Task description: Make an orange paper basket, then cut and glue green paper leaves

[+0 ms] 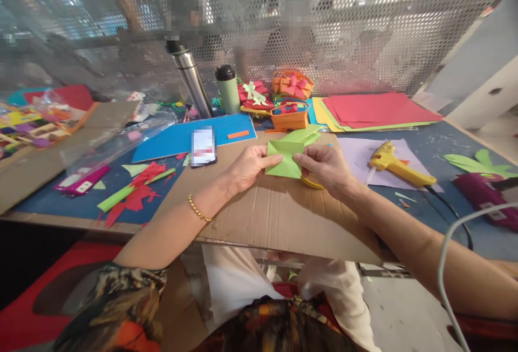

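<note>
1. Clock directions are read from the green square (285,149), with 12 pointing away from the wearer. It is one piece of creased, matte paper, raised over ribbed brown cardboard (259,222). More green paper (303,134) shows just behind; whether the two are joined cannot be told.
2. Two bare hands, both nearly closed. The left hand (247,169), at 9, pinches one side of the square, its thumb flat on the front; the right hand (327,167), at 3, grips the opposite side likewise. The fingers behind the paper are hidden. One beaded gold bracelet (198,209) circles the left wrist.
3. Below the right hand, one curved yellow object (312,182), partly covered.
4. At 3, one yellow plastic glue gun (399,168) on one lilac sheet (351,151).
5. At 9, one phone (203,148), its screen blurred; beyond it, a flat blue board (170,139) bearing one orange strip (238,134).
6. Between 8 and 9, jagged red scraps (140,193) and one pale green roll (117,198).
7. Between 10 and 11, two cylindrical bottles: one shiny steel (192,79), one green with a dark lid (229,93).
8. At 12, two orange baskets (290,120); at 2, stacked red sheets (372,109).
</note>
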Demonstrator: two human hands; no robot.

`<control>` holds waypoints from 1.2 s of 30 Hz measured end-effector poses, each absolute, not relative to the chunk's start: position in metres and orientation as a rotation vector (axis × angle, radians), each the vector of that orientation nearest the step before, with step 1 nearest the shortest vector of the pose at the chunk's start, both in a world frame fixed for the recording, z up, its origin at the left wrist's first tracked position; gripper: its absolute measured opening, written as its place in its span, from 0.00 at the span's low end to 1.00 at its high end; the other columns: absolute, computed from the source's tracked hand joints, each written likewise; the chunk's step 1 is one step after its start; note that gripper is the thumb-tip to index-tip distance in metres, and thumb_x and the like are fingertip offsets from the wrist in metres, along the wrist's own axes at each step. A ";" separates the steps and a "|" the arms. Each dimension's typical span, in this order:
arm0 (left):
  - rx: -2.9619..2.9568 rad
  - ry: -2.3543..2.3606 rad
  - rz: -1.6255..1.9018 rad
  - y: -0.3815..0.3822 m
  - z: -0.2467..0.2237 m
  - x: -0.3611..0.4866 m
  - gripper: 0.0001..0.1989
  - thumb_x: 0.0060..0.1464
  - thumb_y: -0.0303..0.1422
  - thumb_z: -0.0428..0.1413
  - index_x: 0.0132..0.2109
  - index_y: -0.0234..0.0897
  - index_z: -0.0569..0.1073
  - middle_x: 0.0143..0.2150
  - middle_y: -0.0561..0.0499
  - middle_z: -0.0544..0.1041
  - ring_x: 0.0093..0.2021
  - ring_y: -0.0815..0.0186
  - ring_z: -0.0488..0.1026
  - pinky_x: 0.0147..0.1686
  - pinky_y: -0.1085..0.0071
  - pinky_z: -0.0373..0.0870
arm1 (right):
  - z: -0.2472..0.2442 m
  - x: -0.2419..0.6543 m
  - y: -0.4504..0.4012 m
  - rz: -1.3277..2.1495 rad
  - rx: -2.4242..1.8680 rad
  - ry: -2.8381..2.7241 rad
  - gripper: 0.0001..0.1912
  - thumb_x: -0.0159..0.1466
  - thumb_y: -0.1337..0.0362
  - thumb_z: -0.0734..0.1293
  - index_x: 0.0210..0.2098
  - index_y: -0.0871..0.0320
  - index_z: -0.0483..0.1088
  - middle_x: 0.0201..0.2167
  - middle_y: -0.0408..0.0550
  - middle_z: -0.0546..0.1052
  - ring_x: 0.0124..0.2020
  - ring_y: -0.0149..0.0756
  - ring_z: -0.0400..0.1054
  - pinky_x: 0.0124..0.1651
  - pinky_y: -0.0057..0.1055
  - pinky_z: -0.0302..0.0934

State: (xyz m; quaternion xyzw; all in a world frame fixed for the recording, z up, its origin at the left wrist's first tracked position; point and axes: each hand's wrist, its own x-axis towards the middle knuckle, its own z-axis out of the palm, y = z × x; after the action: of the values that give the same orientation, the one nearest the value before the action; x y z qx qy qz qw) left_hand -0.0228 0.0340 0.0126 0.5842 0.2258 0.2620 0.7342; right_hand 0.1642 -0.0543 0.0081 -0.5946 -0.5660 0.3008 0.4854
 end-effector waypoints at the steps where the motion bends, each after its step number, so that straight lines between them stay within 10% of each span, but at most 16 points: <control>1: 1.293 0.499 0.580 0.034 0.012 -0.023 0.20 0.40 0.42 0.78 0.34 0.33 0.83 0.33 0.46 0.85 0.33 0.65 0.79 0.36 0.68 0.79 | 0.008 0.163 -0.054 0.734 -1.444 -1.379 0.30 0.59 0.37 0.72 0.18 0.53 0.65 0.16 0.44 0.70 0.21 0.30 0.58 0.25 0.30 0.49; 9: 1.235 0.543 0.586 0.038 0.012 -0.025 0.15 0.46 0.36 0.77 0.35 0.32 0.83 0.33 0.46 0.85 0.33 0.64 0.81 0.36 0.68 0.80 | 0.013 0.166 -0.056 0.690 -1.481 -1.365 0.28 0.62 0.38 0.69 0.20 0.53 0.68 0.17 0.43 0.69 0.20 0.32 0.60 0.26 0.31 0.53; 14: 1.126 0.609 0.668 0.042 0.013 -0.024 0.07 0.53 0.28 0.72 0.38 0.30 0.83 0.35 0.44 0.86 0.33 0.64 0.81 0.34 0.68 0.81 | 0.006 0.173 -0.062 -0.053 -1.385 -1.620 0.14 0.73 0.56 0.64 0.36 0.55 0.78 0.31 0.50 0.78 0.33 0.39 0.70 0.39 0.37 0.64; 20: 1.085 0.611 0.670 0.040 0.011 -0.023 0.05 0.54 0.26 0.71 0.35 0.31 0.83 0.33 0.47 0.84 0.32 0.68 0.79 0.38 0.70 0.81 | -0.005 0.167 -0.062 -0.582 -1.251 -2.098 0.13 0.77 0.57 0.65 0.48 0.52 0.81 0.43 0.53 0.78 0.42 0.45 0.67 0.44 0.41 0.57; 36: 1.061 0.500 0.600 0.034 0.012 -0.025 0.03 0.60 0.26 0.65 0.38 0.29 0.83 0.38 0.43 0.86 0.38 0.64 0.81 0.54 0.57 0.82 | -0.006 0.173 -0.062 -0.683 -1.193 -2.080 0.14 0.77 0.67 0.64 0.43 0.50 0.83 0.37 0.49 0.80 0.38 0.40 0.65 0.44 0.41 0.55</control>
State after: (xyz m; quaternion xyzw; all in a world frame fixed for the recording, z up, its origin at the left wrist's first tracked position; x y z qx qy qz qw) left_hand -0.0247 0.0345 0.0125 0.4931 0.2322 0.2787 0.7908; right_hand 0.1733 -0.0622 -0.0061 -0.4537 -0.7906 -0.2598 0.3186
